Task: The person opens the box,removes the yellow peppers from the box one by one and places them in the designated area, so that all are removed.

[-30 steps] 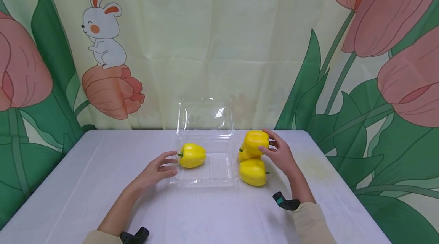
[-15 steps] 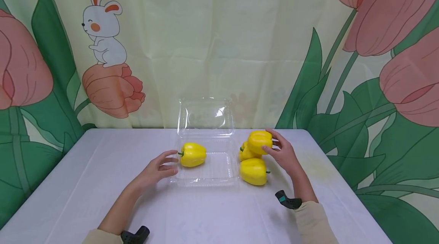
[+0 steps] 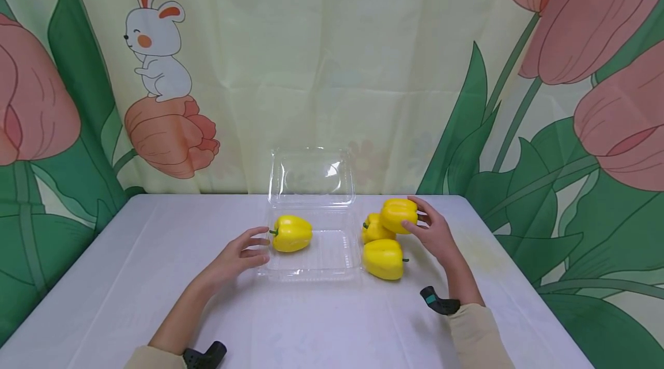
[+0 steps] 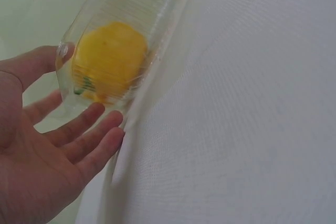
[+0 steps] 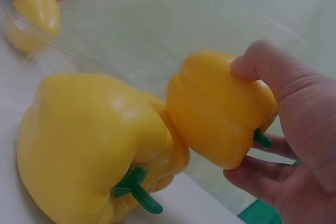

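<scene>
Looks like a staged recording booth. Curtain backdrop (image 3: 384, 69) across from me, soft creases in it, printed with a cartoon rabbit (image 3: 161, 60) and oversized tulips (image 3: 586, 29). White-covered table (image 3: 311, 323) right in front. Black camera units (image 3: 440, 302) worn at both wrists. Can't tell what building.

— Peppers (image 3: 384, 259)?
— Plain glossy yellow, green stems (image 5: 144, 198); one at seven o'clock, three between four and five.
— Container (image 3: 334, 248), six o'clock?
— Clear, colourless, finely ribbed.
— Tablecloth (image 3: 311, 323), also six?
— Plain white.
— Backdrop (image 3: 321, 40), twelve?
— Pale cream, printed: pink tulips (image 3: 591, 29) at two and nine, green leaves (image 3: 464, 132), white rabbit (image 3: 166, 78) at ten with orange cheek (image 3: 144, 41).
— Sleeves (image 3: 474, 334)?
— Beige, both.
— Wrist pieces (image 3: 441, 305)?
— Black; the one at five bears a teal patch (image 3: 430, 298).
</scene>
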A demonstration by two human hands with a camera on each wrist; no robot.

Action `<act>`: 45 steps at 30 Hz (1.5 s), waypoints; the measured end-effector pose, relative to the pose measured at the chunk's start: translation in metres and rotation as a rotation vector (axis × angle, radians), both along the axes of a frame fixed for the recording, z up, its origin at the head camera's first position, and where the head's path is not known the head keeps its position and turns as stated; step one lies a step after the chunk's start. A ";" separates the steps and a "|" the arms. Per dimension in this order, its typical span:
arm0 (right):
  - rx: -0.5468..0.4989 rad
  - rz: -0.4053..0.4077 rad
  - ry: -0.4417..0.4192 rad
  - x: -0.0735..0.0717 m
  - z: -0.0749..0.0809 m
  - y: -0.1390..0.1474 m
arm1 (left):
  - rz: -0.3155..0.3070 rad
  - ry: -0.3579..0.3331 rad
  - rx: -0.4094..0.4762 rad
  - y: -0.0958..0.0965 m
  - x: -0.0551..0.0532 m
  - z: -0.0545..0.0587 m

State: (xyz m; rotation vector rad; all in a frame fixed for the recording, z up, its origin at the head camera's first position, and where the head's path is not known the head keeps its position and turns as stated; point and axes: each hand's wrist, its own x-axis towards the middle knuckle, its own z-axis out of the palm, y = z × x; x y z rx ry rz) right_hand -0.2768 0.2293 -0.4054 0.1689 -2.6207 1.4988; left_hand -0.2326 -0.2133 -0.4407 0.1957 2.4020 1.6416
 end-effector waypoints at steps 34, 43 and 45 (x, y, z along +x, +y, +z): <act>0.001 -0.057 -0.052 -0.005 -0.008 0.020 | 0.019 -0.002 -0.013 0.001 0.000 -0.001; -0.027 -0.072 -0.086 -0.003 -0.009 0.024 | -0.003 0.002 -0.010 0.000 0.001 0.000; -0.030 -0.075 -0.093 -0.003 -0.009 0.025 | -0.004 0.003 -0.010 0.000 0.001 0.000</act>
